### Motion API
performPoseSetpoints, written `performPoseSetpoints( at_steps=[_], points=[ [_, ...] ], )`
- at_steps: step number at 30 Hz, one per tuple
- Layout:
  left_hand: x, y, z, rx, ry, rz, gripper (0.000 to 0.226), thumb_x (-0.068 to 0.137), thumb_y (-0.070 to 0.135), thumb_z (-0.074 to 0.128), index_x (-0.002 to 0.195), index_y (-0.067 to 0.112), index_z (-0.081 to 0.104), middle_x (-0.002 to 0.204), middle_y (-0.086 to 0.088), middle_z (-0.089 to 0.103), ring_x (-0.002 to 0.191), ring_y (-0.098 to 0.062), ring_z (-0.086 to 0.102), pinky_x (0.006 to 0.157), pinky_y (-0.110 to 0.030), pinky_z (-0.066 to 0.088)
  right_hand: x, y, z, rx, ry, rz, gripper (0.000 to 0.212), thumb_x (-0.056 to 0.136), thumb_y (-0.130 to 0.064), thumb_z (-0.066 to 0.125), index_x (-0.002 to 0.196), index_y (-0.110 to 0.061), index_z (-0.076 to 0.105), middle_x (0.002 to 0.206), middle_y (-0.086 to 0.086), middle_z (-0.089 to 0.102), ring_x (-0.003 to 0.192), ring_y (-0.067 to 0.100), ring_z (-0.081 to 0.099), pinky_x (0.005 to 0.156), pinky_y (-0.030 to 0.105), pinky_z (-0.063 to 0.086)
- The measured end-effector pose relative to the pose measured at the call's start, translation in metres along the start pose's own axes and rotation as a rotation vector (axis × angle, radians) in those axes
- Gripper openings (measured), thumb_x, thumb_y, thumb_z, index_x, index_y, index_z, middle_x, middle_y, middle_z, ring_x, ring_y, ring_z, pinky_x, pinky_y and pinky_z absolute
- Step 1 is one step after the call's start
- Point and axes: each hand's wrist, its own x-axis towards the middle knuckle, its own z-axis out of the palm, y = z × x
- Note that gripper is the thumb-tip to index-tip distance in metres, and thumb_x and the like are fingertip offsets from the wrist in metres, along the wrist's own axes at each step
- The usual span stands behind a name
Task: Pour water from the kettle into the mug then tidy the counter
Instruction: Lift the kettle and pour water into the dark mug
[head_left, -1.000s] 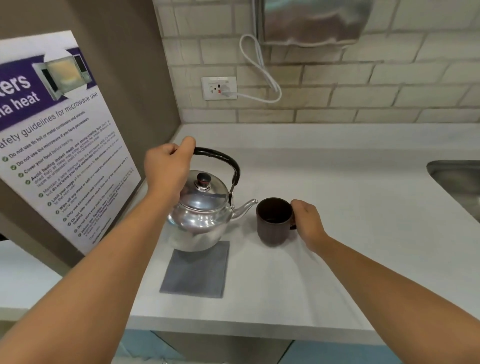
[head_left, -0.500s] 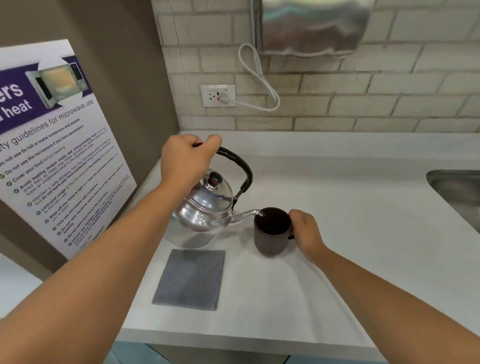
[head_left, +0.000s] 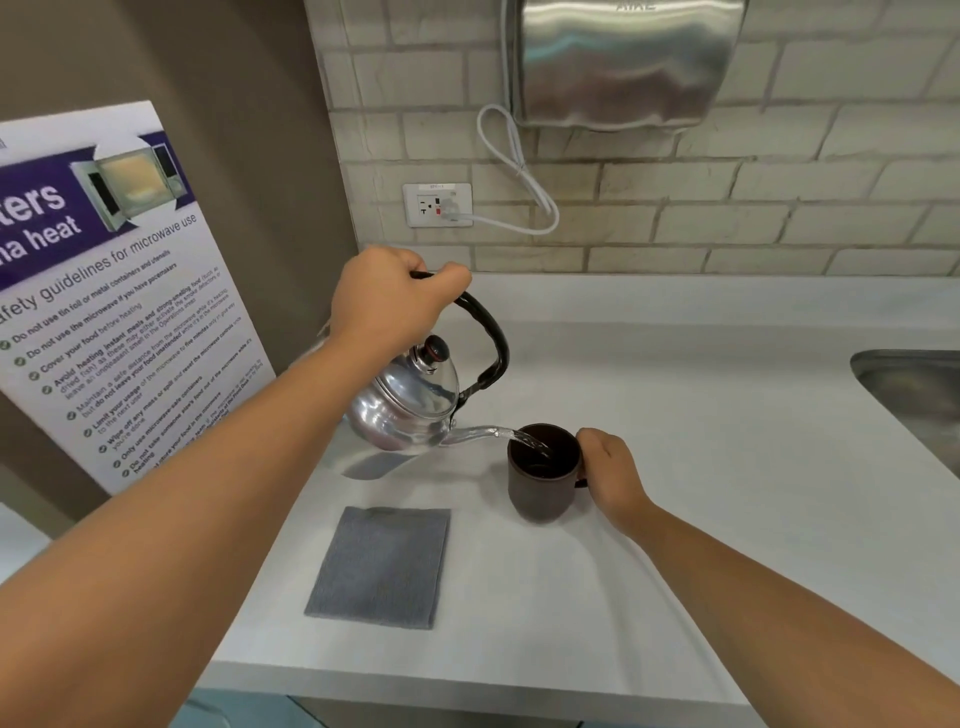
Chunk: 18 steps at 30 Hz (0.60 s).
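A shiny metal kettle (head_left: 410, 405) with a black handle hangs tilted above the white counter (head_left: 701, 467), held by my left hand (head_left: 389, 301) at the top of its handle. Its spout points right, over the rim of a dark brown mug (head_left: 540, 493) that stands on the counter. A thin stream of water runs from the spout into the mug. My right hand (head_left: 613, 478) grips the mug's handle on its right side. A folded grey cloth (head_left: 382, 566) lies flat on the counter in front of the kettle.
A steel sink (head_left: 919, 395) is set into the counter at the right edge. A microwave safety poster (head_left: 104, 291) leans against the left wall. On the brick wall hang a steel dispenser (head_left: 623, 62) and a socket (head_left: 439, 203) with a white cord.
My left hand has lifted the kettle off the counter behind the cloth and tipped it to the right, so the spout now reaches over the mug and water flows. The right hand stays on the mug.
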Motion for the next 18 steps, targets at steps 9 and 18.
performPoseSetpoints(
  at_steps=[9,18],
  points=[
    [0.007,0.010,-0.002,0.080,-0.030,0.072,0.044,0.069,0.037,0.060,0.045,0.017,0.030,0.043,0.003,0.026,0.045,-0.016,0.025,0.048,-0.030,0.025,-0.001,-0.002,0.001,-0.011,0.008,0.001,0.033,0.082,-0.010,0.040,0.052,-0.019,0.030,0.056,-0.001,0.033,0.055,0.014,0.030,0.059,0.035,0.031],
    [0.013,0.011,0.001,0.132,-0.055,0.086,0.042,0.068,0.043,0.060,0.046,0.016,0.037,0.038,0.009,0.028,0.036,-0.011,0.025,0.042,-0.023,0.024,-0.004,-0.001,0.001,-0.009,0.024,-0.001,0.026,0.082,-0.010,0.040,0.057,-0.013,0.034,0.059,0.005,0.034,0.058,0.017,0.031,0.058,0.033,0.031]
  ],
)
